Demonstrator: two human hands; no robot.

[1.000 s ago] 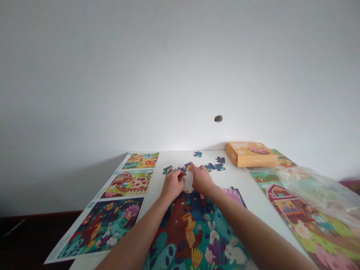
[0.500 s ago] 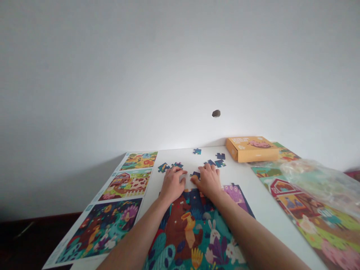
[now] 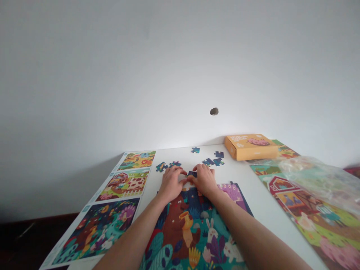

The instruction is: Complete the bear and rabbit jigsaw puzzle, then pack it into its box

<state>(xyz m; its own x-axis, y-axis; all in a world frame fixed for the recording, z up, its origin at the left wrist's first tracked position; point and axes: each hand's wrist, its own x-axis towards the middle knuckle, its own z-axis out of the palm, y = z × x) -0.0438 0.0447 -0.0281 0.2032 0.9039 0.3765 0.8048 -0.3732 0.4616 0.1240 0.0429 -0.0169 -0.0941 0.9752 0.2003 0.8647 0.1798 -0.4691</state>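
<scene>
My left hand (image 3: 170, 183) and my right hand (image 3: 204, 180) sit side by side at the top edge of a partly assembled jigsaw puzzle (image 3: 180, 228) showing a bear and rabbits. A dark blue jigsaw piece (image 3: 192, 174) lies between them, and my right fingers rest on it while my left fingertips stop beside it. Several loose jigsaw pieces lie just beyond my hands, including a blue-green one (image 3: 161, 167) and a dark blue one (image 3: 219, 154).
An orange puzzle box (image 3: 250, 147) stands at the far right of the white table (image 3: 174, 153). A clear plastic bag (image 3: 315, 176) lies over a farm picture sheet (image 3: 292, 198). Picture sheets (image 3: 97, 228) lie along the left, and a white wall rises behind.
My hands have come together from their spread position, closing in on the dark blue piece. The piece has shifted slightly left, and the whole view has tilted a little.
</scene>
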